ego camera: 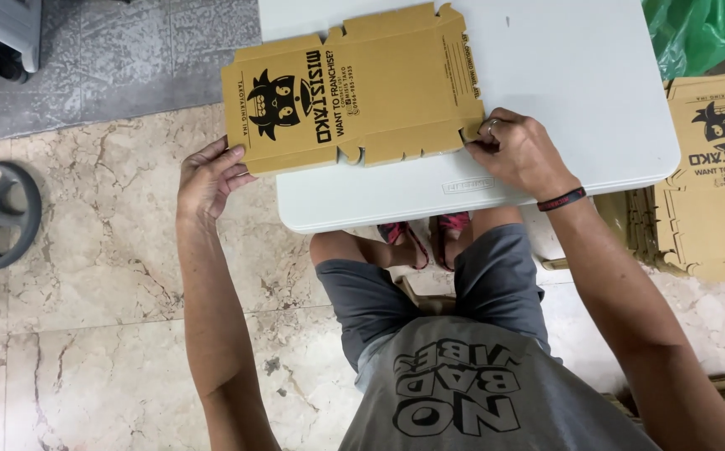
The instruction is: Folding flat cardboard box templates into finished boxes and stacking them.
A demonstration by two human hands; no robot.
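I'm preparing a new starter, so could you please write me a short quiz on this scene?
1. True or false: the flat cardboard box blank lies wholly on the white table.
2. Which of the hands wears a ring and a dark wristband? A) the left hand B) the right hand
3. Fill in: a stack of more flat blanks sits to the person's ____ side.

Key
1. False: its left end juts past the table edge, where the left hand holds it.
2. B: the right hand, which grips the blank's near right corner.
3. Right, beside the table and below a green plastic bag.
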